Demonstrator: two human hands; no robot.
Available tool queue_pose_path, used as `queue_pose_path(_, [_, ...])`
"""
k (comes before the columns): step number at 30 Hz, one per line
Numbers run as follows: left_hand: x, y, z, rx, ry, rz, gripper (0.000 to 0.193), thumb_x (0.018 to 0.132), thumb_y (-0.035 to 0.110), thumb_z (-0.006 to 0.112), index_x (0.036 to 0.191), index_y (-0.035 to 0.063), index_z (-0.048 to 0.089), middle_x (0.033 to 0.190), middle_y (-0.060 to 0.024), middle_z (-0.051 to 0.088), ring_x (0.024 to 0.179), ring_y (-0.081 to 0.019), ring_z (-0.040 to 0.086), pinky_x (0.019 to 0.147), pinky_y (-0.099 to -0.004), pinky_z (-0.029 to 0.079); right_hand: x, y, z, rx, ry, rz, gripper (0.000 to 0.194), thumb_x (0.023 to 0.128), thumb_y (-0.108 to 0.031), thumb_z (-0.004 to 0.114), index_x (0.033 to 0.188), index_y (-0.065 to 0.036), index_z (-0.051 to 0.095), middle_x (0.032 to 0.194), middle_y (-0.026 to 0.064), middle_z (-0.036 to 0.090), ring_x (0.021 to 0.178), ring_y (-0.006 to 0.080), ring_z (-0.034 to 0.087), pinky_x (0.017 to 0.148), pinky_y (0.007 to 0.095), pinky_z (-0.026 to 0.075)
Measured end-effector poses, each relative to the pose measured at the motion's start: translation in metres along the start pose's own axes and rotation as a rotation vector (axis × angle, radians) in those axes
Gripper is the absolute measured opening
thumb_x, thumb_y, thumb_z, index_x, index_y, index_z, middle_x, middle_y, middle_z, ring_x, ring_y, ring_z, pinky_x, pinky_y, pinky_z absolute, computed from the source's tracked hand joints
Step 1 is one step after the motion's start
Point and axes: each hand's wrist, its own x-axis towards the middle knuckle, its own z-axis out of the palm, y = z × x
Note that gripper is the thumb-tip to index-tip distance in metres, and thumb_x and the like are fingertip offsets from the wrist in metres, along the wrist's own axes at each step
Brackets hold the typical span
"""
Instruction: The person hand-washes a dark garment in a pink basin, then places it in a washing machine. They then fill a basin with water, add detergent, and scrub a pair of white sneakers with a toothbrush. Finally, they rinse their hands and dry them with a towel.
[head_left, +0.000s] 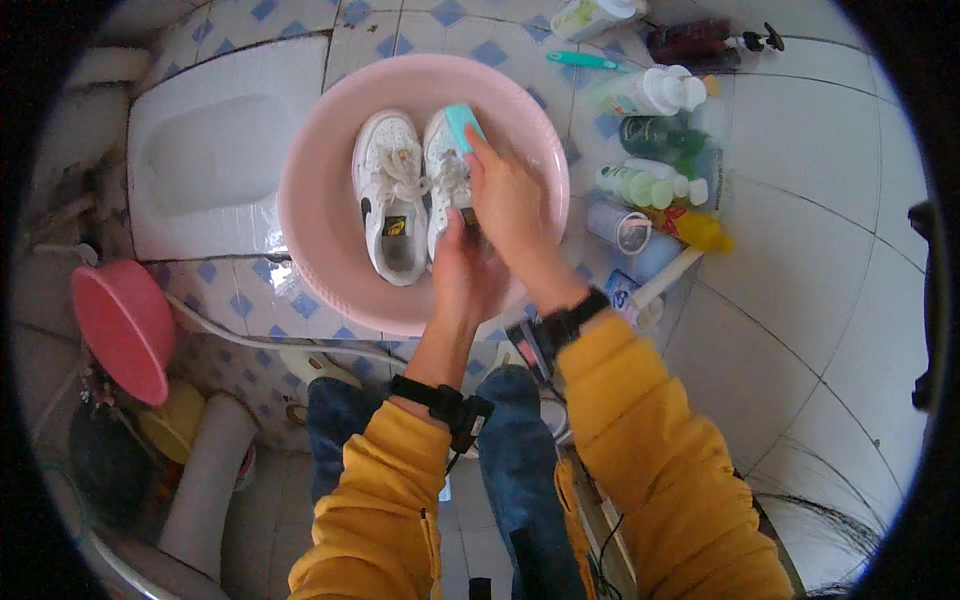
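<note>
Two white sneakers with laces lie side by side, soles down and toes away from me, in a large pink plastic basin (315, 277). The left sneaker (388, 142) has a black side mark and nothing touches it from above. My right hand (510, 195) grips a turquoise brush or sponge block (463, 127) against the toe of the right sneaker (436, 142); its working face is hidden. My left hand (461, 266) is at the heel of that right sneaker, thumb over its opening, its fingers largely hidden.
Bottles, among them a dark red pump bottle (690, 43), and a turquoise-handled brush (585, 60) line the right wall. A white squat toilet (217, 157) lies left of the basin. A pink bowl (124, 330) and a pale hose (300, 346) are at lower left.
</note>
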Motion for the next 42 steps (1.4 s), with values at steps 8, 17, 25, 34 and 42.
queue_pose_path(8, [0.003,0.009,-0.008,-0.090,-0.022,-0.056,0.051,0.100,0.047,0.042,0.132,0.0083,0.047,0.130,-0.0065,0.053,0.122,-0.0227,0.046,0.107,-0.0382,0.030,-0.015,0.006,-0.009,-0.086,-0.245,-0.073,0.039,0.095,-0.020,0.053,0.133,-0.022,0.055,0.084,0.0236,0.064,0.073,0.0382,0.064,0.064,0.0434,0.049])
queue_pose_path(17, [0.006,0.013,-0.015,-0.070,0.075,0.089,0.058,0.098,0.049,0.044,0.139,0.0084,0.039,0.138,-0.0039,0.045,0.127,-0.0210,0.039,0.112,-0.0416,0.024,-0.016,0.022,-0.017,0.240,-0.235,-0.197,0.039,0.093,-0.022,0.056,0.133,-0.023,0.055,0.082,0.0192,0.066,0.069,0.0357,0.064,0.062,0.0464,0.049])
queue_pose_path(25, [0.007,0.018,-0.025,-0.022,0.064,0.080,0.053,0.101,0.048,0.038,0.139,0.0117,0.039,0.137,-0.0049,0.046,0.129,-0.0213,0.040,0.112,-0.0401,0.026,0.012,0.016,0.006,0.050,-0.257,-0.121,0.038,0.095,-0.026,0.053,0.133,-0.024,0.054,0.078,0.0194,0.064,0.067,0.0363,0.062,0.063,0.0462,0.049])
queue_pose_path(34, [0.012,0.013,-0.028,-0.026,0.048,0.092,0.056,0.100,0.049,0.039,0.139,0.0095,0.038,0.136,-0.0049,0.047,0.127,-0.0228,0.041,0.112,-0.0385,0.025,0.026,0.015,-0.009,-0.160,-0.145,-0.285,0.038,0.096,-0.030,0.050,0.134,-0.029,0.053,0.073,0.0187,0.064,0.061,0.0361,0.063,0.058,0.0487,0.050])
queue_pose_path(42, [0.012,0.012,-0.023,-0.063,0.074,0.156,0.056,0.099,0.051,0.040,0.133,0.0069,0.043,0.123,-0.0068,0.053,0.116,-0.0220,0.046,0.107,-0.0386,0.030,-0.054,0.060,0.011,0.104,-0.037,0.042,0.040,0.093,-0.018,0.056,0.132,-0.013,0.053,0.092,0.0228,0.065,0.080,0.0405,0.063,0.070,0.0466,0.050])
